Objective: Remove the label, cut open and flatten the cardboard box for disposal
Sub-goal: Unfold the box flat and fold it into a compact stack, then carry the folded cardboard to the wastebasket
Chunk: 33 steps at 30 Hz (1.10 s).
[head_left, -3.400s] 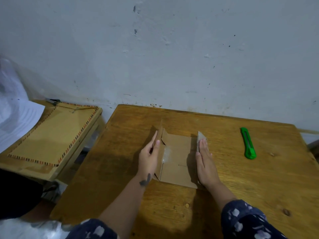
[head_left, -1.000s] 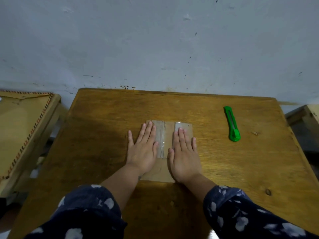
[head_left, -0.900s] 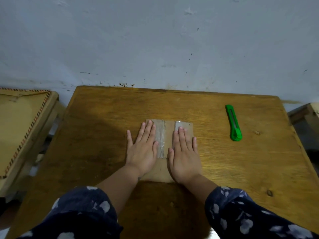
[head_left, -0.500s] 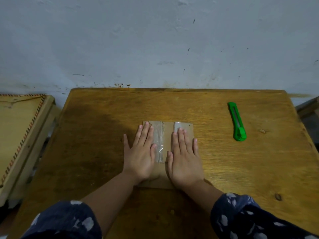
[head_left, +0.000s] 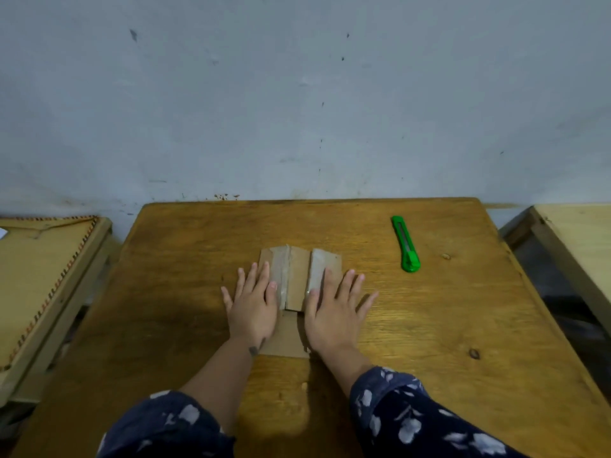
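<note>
Both hands, left hand (head_left: pixel 253 309) and right hand (head_left: pixel 334 312), press flat, fingers spread, flanking the flattened cardboard box (head_left: pixel 297 279).

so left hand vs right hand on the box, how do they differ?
The left hand lies mostly on the cardboard box, fingers close together; the right hand has its fingers spread, the outer ones off the box on the table. The left wrist bears a small dark mark; the right shows none. Both are flat, palm down, holding nothing.
</note>
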{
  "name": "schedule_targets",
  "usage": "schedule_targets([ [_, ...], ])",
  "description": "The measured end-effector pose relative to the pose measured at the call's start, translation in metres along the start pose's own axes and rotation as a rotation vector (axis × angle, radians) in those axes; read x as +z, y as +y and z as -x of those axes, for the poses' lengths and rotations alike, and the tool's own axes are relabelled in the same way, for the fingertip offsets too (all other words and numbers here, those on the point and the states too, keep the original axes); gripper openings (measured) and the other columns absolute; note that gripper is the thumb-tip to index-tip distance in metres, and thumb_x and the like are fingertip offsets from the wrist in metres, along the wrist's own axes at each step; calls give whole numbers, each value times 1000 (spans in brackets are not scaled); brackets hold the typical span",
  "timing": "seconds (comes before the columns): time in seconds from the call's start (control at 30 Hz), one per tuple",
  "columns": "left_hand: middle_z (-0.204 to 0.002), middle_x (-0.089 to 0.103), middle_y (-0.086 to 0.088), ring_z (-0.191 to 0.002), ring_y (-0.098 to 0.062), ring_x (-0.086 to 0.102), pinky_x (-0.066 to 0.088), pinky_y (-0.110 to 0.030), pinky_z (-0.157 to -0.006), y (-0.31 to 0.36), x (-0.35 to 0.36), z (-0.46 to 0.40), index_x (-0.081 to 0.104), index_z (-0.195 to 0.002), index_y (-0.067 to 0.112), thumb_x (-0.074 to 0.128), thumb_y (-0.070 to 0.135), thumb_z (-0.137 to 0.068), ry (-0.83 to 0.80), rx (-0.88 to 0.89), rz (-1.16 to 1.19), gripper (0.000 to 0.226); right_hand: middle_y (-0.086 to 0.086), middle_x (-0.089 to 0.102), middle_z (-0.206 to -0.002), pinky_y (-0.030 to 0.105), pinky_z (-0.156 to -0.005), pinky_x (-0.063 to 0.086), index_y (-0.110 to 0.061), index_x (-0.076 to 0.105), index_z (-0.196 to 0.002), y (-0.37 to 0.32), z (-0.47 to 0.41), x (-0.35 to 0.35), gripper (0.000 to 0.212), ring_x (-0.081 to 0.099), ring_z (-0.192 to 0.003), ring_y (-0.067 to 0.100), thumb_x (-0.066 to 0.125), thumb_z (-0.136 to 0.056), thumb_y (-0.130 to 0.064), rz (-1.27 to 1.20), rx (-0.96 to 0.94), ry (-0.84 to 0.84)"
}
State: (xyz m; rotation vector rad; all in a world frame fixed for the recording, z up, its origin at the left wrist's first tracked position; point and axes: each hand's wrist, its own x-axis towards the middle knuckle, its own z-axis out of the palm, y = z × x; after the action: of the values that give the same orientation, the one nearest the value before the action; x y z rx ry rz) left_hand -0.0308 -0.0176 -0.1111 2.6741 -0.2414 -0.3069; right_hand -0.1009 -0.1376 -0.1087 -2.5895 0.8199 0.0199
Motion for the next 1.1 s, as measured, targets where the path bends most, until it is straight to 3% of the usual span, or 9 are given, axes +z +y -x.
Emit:
schedule_targets([
  [0.07, -160, 12, 7, -148, -14, 2, -8, -45, -117, 0, -4, 12, 18, -151, 32, 20, 38, -103, 10, 4, 165, 48, 15, -5, -160, 55, -110, -23, -24, 4, -152, -2, 12, -4, 56, -22, -145, 29, 12, -99, -43, -49, -13, -40],
  [0.13, -160, 13, 8, -146, -17, 13, 6, -43, -118, 2, -8, 32, 25, -149, 33, 28, 34, -103, 56, 2, 343, 46, 14, -3, -160, 53, -114, -16, -25, 4, -152, -1, 26, -11, 55, -17, -146, 28, 14, -100, -41, -149, -31, -41],
  [0.2, -159, 14, 9, -144, -18, 21, 24, -40, -114, 5, -15, 56, 31, -147, 34, 35, 31, -102, 133, 13, 458, 45, 13, -1, -160, 50, -119, -4, -28, 7, -151, -1, 44, -21, 53, -8, -147, 28, 19, -101, -39, -267, -54, -30],
  [0.27, -159, 16, 8, -143, -18, 24, 31, -38, -110, 7, -24, 78, 35, -145, 34, 41, 29, -101, 204, 56, 493, 45, 10, 0, -160, 47, -119, 9, -30, 9, -151, -3, 65, -33, 53, 2, -146, 29, 24, -101, -39, -353, -68, -4],
  [0.43, -158, 21, 5, -143, -19, 24, 30, -36, -110, 3, -42, 127, 40, -142, 31, 47, 26, -99, 218, 180, 577, 44, 13, 5, -157, 46, -116, 12, -28, 14, -151, 0, 122, -54, 53, 7, -144, 30, 29, -101, -36, -301, -81, 122],
  [0.63, -157, 23, -1, -143, -18, 24, 20, -21, -105, 14, -26, 201, 44, -141, 26, 49, 25, -98, 118, 271, 594, 43, 15, 8, -156, 47, -115, 12, -29, 16, -150, 40, 201, -67, 53, 10, -143, 30, 30, -100, -36, -262, 36, 181],
  [0.83, -157, 22, -2, -143, -20, 23, 21, -28, -112, 65, 12, 262, 42, -143, 26, 48, 27, -99, -57, 354, 564, 44, 15, 7, -156, 48, -113, 16, -28, 15, -150, 115, 259, -92, 53, 13, -141, 33, 29, -100, -37, -205, 216, 250],
  [1.1, -155, 23, 0, -140, -18, 26, 21, -23, -107, 145, 99, 334, 38, -144, 28, 44, 28, -100, -283, 412, 527, 45, 14, 10, -156, 47, -111, 19, -26, 18, -150, 245, 311, -108, 52, 20, -137, 32, 29, -100, -36, -198, 404, 284],
])
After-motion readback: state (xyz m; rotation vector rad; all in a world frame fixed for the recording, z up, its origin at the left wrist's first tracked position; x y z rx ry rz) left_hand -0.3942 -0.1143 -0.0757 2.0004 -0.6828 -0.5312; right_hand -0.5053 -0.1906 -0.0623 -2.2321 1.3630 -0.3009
